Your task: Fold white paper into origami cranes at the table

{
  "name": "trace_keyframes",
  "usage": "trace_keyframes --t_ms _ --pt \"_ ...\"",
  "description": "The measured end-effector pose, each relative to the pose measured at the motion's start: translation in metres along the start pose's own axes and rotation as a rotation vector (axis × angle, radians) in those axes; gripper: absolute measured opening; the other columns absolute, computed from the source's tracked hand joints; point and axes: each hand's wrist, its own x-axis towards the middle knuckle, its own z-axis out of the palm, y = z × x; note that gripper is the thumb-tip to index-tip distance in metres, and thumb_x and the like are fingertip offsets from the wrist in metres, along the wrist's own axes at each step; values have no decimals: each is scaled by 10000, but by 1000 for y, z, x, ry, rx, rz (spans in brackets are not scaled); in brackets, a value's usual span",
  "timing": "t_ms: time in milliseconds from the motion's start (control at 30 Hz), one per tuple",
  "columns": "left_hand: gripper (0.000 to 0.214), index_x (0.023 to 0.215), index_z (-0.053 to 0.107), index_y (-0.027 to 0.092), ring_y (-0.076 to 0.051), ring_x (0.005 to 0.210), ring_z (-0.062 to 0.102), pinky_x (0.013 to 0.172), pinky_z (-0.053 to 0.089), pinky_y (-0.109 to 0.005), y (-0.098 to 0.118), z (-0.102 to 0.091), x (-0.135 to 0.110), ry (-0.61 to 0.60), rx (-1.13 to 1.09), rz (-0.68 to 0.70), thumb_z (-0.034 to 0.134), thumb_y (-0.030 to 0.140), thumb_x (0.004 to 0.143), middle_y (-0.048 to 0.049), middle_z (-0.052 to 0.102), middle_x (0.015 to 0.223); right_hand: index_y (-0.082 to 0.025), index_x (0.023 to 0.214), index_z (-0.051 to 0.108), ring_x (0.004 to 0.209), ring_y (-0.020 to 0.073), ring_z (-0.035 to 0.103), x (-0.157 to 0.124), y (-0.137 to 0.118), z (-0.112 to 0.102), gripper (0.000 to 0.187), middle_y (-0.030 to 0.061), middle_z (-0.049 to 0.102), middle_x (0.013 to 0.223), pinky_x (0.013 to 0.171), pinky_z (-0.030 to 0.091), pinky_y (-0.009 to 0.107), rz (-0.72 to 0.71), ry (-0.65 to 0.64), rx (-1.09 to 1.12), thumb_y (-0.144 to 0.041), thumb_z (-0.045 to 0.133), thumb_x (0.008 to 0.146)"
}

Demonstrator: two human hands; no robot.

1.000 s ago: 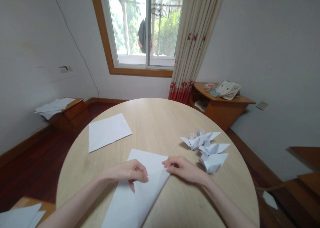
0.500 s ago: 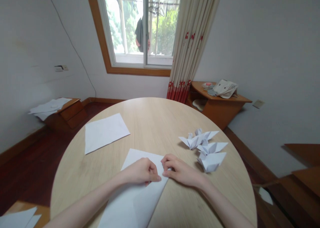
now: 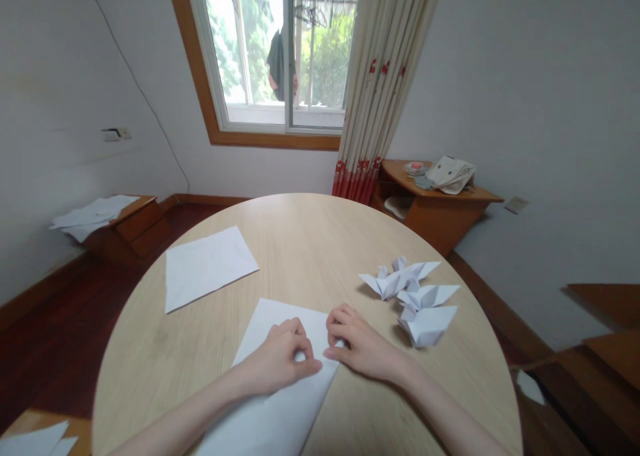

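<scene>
A white sheet of paper (image 3: 287, 409) lies slanted on the round table, partly folded over, its near end cut off by the bottom of the view. My left hand (image 3: 284, 357) rests on the sheet with fingers curled and the thumb pressed near the right-hand edge. Just across from it, my right hand (image 3: 359, 344) pinches that right edge between thumb and bent fingers. The two thumb tips are close together but apart. Several folded paper birds (image 3: 427, 324) sit in a cluster to the right of my right hand.
Another sheet of white paper (image 3: 210, 268) lies flat at the table's left side. The pale wooden table (image 3: 300, 229) has a rounded edge. Beyond it stand a low cabinet (image 3: 133, 226) with papers, a corner stand (image 3: 450, 209) with a cloth bag, and a curtain (image 3: 385, 96).
My left hand has drawn slightly down and left on the sheet, its knuckles lifting a little. My right hand keeps its place at the edge. The view has shifted slightly.
</scene>
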Motion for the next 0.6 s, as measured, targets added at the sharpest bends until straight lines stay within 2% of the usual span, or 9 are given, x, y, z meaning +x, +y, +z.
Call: trace_keyframes --t_ms 133,300,433,600 --pt "115 726 681 207 -204 949 530 933 331 -387 -4 3 -2 1 -24 5 660 297 794 -22 556 959 -193 730 575 943 202 469 2 1 1 162 15 564 889 847 369 341 -2 -6 -7 -239 697 825" --pt "85 730 650 186 -206 970 515 898 386 -346 -6 6 -4 44 -46 -4 625 236 794 -46 538 1021 -195 739 579 942 196 462 3 3 4 154 13 563 888 832 369 326 -18 6 -28 -248 666 854" --pt "107 705 617 173 -216 970 509 873 389 -361 -4 10 -6 69 15 -10 582 159 806 -58 544 1011 -196 739 569 930 199 462 3 2 6 164 10 566 884 824 361 333 0 9 -60 -255 675 850" --pt "115 706 596 169 -228 956 509 861 376 -390 -1 15 -5 106 38 -19 620 187 817 -61 556 1004 -196 736 551 909 196 467 4 1 6 177 6 573 866 814 356 333 14 7 -68 -258 664 858"
